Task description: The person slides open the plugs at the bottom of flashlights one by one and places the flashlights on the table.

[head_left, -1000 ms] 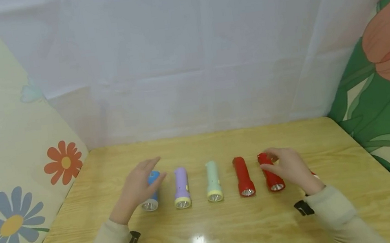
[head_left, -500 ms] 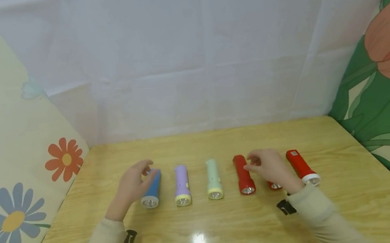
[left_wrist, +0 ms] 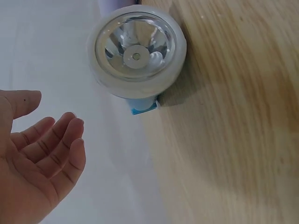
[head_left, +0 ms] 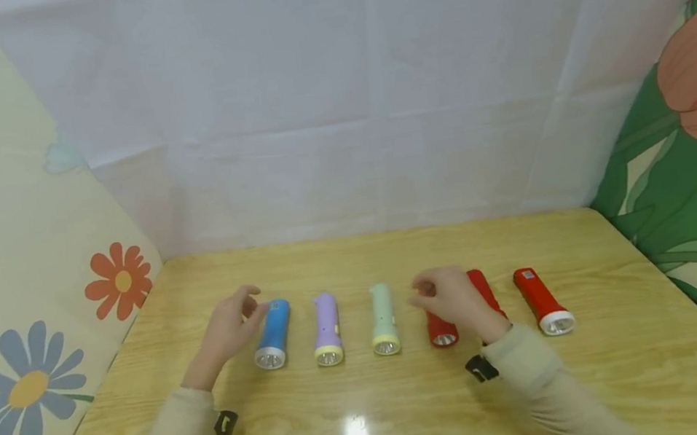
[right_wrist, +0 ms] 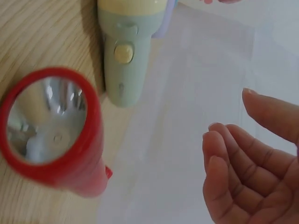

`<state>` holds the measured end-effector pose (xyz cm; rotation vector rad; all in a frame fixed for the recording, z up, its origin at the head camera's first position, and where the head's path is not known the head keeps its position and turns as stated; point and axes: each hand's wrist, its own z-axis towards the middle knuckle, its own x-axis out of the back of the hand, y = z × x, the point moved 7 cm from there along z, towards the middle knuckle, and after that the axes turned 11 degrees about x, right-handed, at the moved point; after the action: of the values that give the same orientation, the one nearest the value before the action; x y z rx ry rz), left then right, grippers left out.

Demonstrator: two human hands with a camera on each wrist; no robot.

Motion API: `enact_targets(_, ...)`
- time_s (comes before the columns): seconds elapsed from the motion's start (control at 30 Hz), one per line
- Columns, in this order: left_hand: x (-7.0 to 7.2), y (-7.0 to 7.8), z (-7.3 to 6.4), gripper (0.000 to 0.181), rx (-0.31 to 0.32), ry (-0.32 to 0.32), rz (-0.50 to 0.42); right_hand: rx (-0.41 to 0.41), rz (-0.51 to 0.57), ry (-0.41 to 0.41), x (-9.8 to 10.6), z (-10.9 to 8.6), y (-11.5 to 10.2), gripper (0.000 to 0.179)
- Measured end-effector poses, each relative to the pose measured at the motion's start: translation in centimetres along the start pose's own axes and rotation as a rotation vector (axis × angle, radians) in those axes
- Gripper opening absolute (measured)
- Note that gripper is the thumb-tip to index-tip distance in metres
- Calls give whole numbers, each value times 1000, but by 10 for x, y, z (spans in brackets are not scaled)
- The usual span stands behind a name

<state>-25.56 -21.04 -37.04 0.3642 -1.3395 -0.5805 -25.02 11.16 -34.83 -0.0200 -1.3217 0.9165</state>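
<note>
Several flashlights lie in a row across the table, lens ends toward me. My left hand (head_left: 229, 329), fingers loosely bent and holding nothing, hovers just left of the blue flashlight (head_left: 273, 332); its white-rimmed lens (left_wrist: 137, 53) faces the left wrist view. The right hand (head_left: 456, 299), also holding nothing, is over a red flashlight (head_left: 443, 330) and hides much of it. Behind that wrist another red flashlight (head_left: 481, 284) partly shows. A mint-green flashlight (head_left: 383, 316) lies left of the right hand, with its cream switch (right_wrist: 124, 54) visible in the right wrist view.
A purple flashlight (head_left: 326, 327) with a yellow rim lies between the blue and green ones. At the right end is a red flashlight (head_left: 541, 299) with a white rim. A white cloth (head_left: 340, 101) hangs behind the wooden table (head_left: 284, 432).
My right hand has moved left along the row, uncovering the white-rimmed red flashlight and covering another red one. The left hand has drawn slightly left, off the blue flashlight. The flashlights keep their places.
</note>
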Motion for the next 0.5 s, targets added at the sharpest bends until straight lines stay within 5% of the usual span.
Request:
enact_targets(0.23,-1,-12,2,33,77,-48,-31,-1,56,-32,-20,12,-13,18)
enact_targets(0.5,-4,-18,8,34,90,-75,-50,-40,118,-79,-43,21,-25,21)
